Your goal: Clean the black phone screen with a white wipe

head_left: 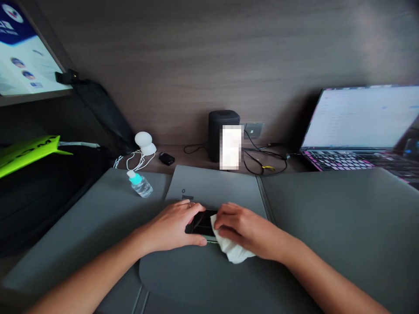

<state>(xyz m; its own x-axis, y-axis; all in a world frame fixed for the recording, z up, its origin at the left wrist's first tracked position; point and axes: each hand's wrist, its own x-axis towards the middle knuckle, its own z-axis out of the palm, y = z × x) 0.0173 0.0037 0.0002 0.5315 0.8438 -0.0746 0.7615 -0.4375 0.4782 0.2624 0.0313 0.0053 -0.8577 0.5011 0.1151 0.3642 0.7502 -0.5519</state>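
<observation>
A black phone (pixel 203 222) lies flat on a grey desk mat (pixel 131 226) in front of me. My left hand (pixel 176 226) grips its left end, thumb along the near edge and fingers over the far edge. My right hand (pixel 238 229) presses a crumpled white tissue (pixel 234 250) onto the right part of the screen, fingers curled over it. Part of the tissue sticks out below my palm.
A small clear bottle with a teal cap (pixel 140 183) lies at the mat's far left. Behind it are a white rounded object with cords (pixel 144 143), a black cylinder speaker (pixel 220 131), cables and an open laptop (pixel 360 131) at right. A black bag (pixel 49 183) sits left.
</observation>
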